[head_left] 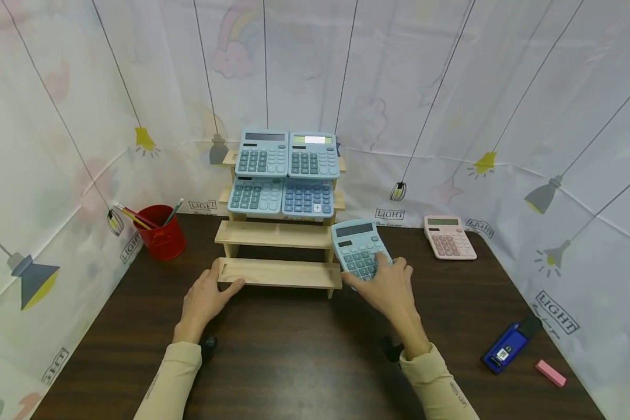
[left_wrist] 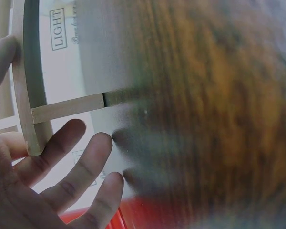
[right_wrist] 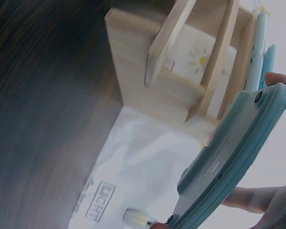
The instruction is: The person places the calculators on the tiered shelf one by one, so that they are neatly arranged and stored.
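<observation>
A tiered wooden stand [head_left: 278,233] holds several blue calculators [head_left: 286,154] on its two upper steps; the two lower steps are bare. My right hand [head_left: 388,286] grips a blue calculator [head_left: 358,248] tilted up beside the stand's right end; the right wrist view shows its underside [right_wrist: 229,162] next to the stand's side wall [right_wrist: 148,90]. My left hand [head_left: 206,294] rests against the left end of the lowest step, thumb along the front edge. In the left wrist view its fingers [left_wrist: 76,171] are spread and straight by the wooden frame [left_wrist: 33,109].
A pink calculator [head_left: 448,236] lies at the back right of the dark wooden table [head_left: 304,356]. A red cup with pencils [head_left: 160,230] stands at the back left. A blue stapler-like object [head_left: 509,345] and a pink eraser [head_left: 550,373] lie near the right edge. Patterned cloth walls surround the table.
</observation>
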Tool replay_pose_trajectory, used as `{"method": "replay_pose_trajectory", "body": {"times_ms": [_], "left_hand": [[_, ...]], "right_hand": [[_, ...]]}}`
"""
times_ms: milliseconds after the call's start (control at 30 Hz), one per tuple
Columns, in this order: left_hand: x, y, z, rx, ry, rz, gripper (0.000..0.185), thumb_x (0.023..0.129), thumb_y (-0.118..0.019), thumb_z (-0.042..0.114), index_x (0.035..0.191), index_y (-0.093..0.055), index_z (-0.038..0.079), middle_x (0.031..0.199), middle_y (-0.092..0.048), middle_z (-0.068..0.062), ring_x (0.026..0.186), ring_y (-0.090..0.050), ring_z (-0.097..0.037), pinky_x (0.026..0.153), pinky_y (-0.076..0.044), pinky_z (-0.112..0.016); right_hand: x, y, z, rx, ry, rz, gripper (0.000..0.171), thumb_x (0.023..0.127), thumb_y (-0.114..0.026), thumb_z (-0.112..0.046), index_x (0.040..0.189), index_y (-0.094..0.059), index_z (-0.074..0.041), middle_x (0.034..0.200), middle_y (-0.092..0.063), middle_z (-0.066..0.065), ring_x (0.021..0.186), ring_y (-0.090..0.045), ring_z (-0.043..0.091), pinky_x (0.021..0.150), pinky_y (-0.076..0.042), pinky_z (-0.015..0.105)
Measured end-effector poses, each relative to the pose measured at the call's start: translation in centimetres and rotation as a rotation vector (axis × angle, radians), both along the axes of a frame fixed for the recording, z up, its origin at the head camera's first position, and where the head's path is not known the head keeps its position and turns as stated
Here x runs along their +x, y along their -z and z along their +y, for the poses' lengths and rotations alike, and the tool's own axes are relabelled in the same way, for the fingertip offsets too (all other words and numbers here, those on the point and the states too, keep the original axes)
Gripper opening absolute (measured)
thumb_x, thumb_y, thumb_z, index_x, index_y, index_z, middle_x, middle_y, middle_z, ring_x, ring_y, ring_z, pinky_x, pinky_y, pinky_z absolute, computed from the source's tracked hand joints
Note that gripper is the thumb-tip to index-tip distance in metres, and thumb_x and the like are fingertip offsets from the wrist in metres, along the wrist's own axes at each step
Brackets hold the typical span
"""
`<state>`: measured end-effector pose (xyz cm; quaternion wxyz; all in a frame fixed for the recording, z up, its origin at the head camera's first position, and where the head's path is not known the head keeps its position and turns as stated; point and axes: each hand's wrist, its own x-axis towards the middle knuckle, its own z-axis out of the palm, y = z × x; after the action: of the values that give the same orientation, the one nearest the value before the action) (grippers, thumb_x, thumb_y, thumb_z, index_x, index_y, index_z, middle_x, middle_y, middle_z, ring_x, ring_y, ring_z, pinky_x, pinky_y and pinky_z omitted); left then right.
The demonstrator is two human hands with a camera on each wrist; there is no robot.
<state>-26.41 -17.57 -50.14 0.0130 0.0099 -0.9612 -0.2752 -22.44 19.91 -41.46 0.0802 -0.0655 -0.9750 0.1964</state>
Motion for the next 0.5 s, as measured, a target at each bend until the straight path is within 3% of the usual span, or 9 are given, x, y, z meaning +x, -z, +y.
{"method": "replay_pose_trajectory", "body": {"times_ms": [500], "left_hand": [[0.1,0.1,0.1,0.007,-0.006,0.006,0.101,0.091,-0.053,0.073,0.161,-0.018,0.009,0.140,-0.052,-0.027,0.113,-0.060,-0.043,0.095,-0.049,-0.062]], "right_hand": [[-0.8,0.4,-3.2,0.071,-0.047,0.040,0.102,0.075,-0.068,-0.074,0.143,-0.050,0.001,0.119,-0.044,0.032,0.105,-0.041,0.042,0.079,-0.045,0.049]]}}
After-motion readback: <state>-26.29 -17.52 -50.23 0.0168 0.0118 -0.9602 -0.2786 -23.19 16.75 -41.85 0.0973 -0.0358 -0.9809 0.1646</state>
